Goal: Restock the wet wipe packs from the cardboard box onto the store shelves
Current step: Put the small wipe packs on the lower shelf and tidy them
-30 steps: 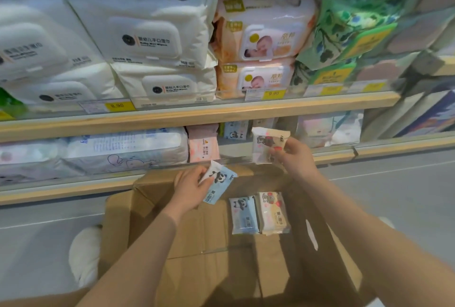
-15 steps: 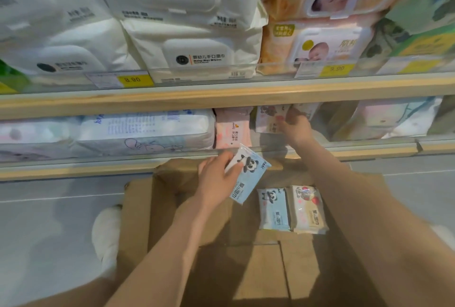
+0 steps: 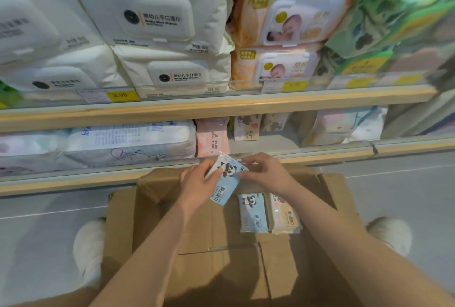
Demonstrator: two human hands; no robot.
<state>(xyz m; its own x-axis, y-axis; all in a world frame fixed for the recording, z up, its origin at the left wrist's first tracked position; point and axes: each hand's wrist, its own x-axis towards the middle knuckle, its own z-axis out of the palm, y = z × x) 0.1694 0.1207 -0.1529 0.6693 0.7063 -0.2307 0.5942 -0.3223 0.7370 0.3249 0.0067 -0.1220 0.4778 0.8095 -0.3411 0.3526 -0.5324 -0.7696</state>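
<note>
Above the open cardboard box (image 3: 221, 257), both hands meet on one small blue panda wipe pack (image 3: 227, 180), held tilted just in front of the lower shelf (image 3: 320, 153). The left hand (image 3: 197, 183) grips the pack's left side with curled fingers, and the right hand (image 3: 267, 173) pinches its upper right edge. Down in the box lie two more packs side by side and touching: a second blue panda pack (image 3: 252, 213) and a cream pack (image 3: 285, 213) to its right. On the lower shelf stand a pink pack (image 3: 213, 138) and, to its right, small cream packs (image 3: 246, 127). Large white wipe packs (image 3: 157, 18) fill the upper shelf (image 3: 221, 105).
</note>
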